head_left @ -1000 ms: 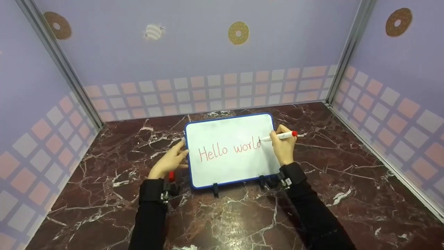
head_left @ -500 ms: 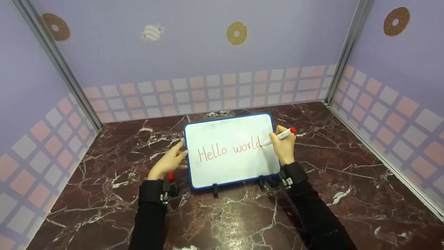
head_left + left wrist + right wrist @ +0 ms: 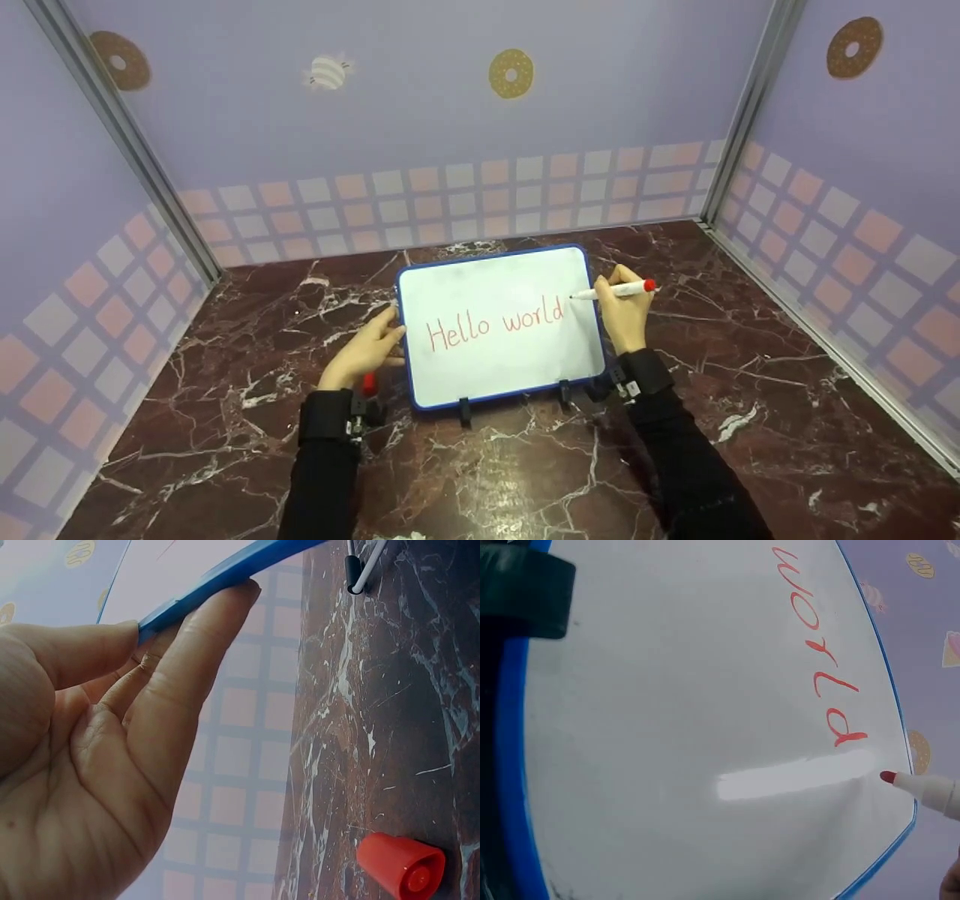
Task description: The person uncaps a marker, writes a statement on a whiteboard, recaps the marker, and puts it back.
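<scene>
A small whiteboard (image 3: 495, 360) with a blue frame leans on a stand, "Hello world" written across it in red. My left hand (image 3: 367, 349) pinches its left edge, thumb on the front and fingers behind, as the left wrist view shows. My right hand (image 3: 626, 311) holds a white marker (image 3: 626, 289) with a red end, at the board's right side. In the right wrist view the red marker tip (image 3: 888, 777) points at the board just past the letter "d". Only a sliver of the right hand's fingers shows there.
A red marker cap (image 3: 401, 866) stands on the dark marbled table (image 3: 247, 450) near the left wrist. Black feet (image 3: 465, 411) of the stand grip the board's lower edge. Patterned panels (image 3: 420, 112) enclose the back and sides.
The marker's tip went down the stem of the "d" to its foot, then came off to the upper right. The right hand shifted slightly right; the left hand stayed on the board's edge.
</scene>
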Motion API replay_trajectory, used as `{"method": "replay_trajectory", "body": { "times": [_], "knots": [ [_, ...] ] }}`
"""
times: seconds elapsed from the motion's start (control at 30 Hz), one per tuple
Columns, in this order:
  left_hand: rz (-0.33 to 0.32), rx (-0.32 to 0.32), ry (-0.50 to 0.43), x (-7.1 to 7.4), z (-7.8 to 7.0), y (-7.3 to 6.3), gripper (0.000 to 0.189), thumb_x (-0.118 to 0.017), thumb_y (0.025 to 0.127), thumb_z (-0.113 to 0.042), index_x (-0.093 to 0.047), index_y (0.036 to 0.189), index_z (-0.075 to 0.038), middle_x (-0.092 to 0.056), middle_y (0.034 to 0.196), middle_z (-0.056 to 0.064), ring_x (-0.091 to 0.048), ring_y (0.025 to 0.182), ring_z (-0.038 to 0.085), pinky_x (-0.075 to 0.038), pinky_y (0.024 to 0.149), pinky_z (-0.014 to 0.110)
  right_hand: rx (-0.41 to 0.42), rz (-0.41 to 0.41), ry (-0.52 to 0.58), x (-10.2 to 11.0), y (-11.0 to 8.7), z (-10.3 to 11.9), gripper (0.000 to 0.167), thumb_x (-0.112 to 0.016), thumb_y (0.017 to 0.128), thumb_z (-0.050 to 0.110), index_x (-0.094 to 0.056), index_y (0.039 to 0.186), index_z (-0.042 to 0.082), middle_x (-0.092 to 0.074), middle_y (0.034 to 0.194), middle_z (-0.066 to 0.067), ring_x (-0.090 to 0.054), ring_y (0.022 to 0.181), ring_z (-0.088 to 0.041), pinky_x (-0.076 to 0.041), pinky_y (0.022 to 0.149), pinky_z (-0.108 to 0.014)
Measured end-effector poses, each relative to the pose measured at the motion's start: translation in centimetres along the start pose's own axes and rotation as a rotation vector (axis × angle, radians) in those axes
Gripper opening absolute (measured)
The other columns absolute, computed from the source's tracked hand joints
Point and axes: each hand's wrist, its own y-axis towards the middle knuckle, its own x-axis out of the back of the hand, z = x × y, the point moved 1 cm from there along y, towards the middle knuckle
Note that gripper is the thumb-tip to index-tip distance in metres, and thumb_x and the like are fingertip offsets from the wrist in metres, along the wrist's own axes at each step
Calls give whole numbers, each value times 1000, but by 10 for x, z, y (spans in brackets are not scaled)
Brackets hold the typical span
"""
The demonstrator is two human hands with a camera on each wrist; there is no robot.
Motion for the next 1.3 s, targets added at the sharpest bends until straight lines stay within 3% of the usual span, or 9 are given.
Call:
{"method": "replay_trajectory", "body": {
  "times": [0.13, 0.37, 0.43, 0.53, 0.63, 0.8, 0.93, 1.1, 1.3],
  "knots": [
    [10, -10, -3, 0, 0, 0, 48, -35, 108, -9, -23, 152, 3, -53, 129, 34, -66, 98, 30, -52, 97, 56, -22, 1, 29, 1, -2, -3, 30, -61, 87, -9, -42, 65, -16, -48, 49, 8, -46, 42, -4, -35, 41, -13],
    [22, -24, -6, 1, 1, 0, 45, -35, 108, -10, -26, 150, 4, -52, 129, 33, -65, 100, 32, -52, 98, 56, 19, -6, -5, 0, -2, -3, 28, -59, 83, -13, -40, 63, -18, -43, 48, 6, -43, 41, -1, -31, 41, -12],
    [19, -28, -4, 1, 1, 0, 44, -35, 108, -10, -27, 149, 3, -54, 127, 31, -65, 98, 30, -53, 96, 56, 41, -19, -53, -1, -2, -2, 28, -58, 80, -15, -38, 60, -17, -38, 48, 5, -36, 43, 2, -29, 49, -11],
    [17, -25, -4, 1, 1, 0, 43, -34, 108, -11, -28, 149, 3, -54, 126, 31, -65, 97, 30, -53, 96, 56, 56, -35, -118, -3, -3, 1, 28, -57, 75, -17, -36, 58, -16, -32, 49, 5, -25, 46, 1, -26, 63, -20],
    [10, -17, -3, 1, 1, -1, 44, -34, 108, -10, -28, 149, 3, -54, 126, 31, -65, 98, 31, -53, 97, 56, 44, -32, -135, -3, -3, 2, 28, -57, 74, -17, -34, 58, -17, -29, 49, 5, -21, 47, -1, -21, 68, -25],
    [8, -11, 0, 0, 0, 0, 46, -35, 108, -9, -25, 151, 4, -53, 127, 33, -65, 96, 30, -53, 97, 57, -6, -3, -122, 1, 0, 4, 29, -56, 75, -16, -31, 59, -15, -27, 50, 8, -20, 47, 1, -20, 60, -21],
    [7, -5, -4, 0, 0, 0, 50, -35, 108, -9, -20, 154, 3, -51, 131, 34, -64, 96, 29, -52, 97, 56, -33, 19, -91, 4, 4, 10, 34, -54, 75, -16, -30, 54, -4, -26, 51, 12, -20, 45, 3, -15, 46, -15],
    [5, 1, -4, 0, 0, -1, 53, -35, 108, -10, -16, 156, 1, -49, 135, 34, -63, 100, 31, -52, 99, 56, -38, 43, -137, 4, 5, 12, 39, -53, 74, -16, -29, 53, 6, -25, 51, 10, -19, 45, 2, -13, 46, -13],
    [5, 12, 3, 1, -1, -1, 55, -36, 108, -11, -14, 157, -1, -49, 135, 33, -62, 103, 34, -51, 100, 56, -50, 34, -148, 3, 8, -17, 41, -54, 74, -15, -28, 53, 8, -23, 51, 9, -19, 45, 3, -13, 45, -14]
  ]
}}
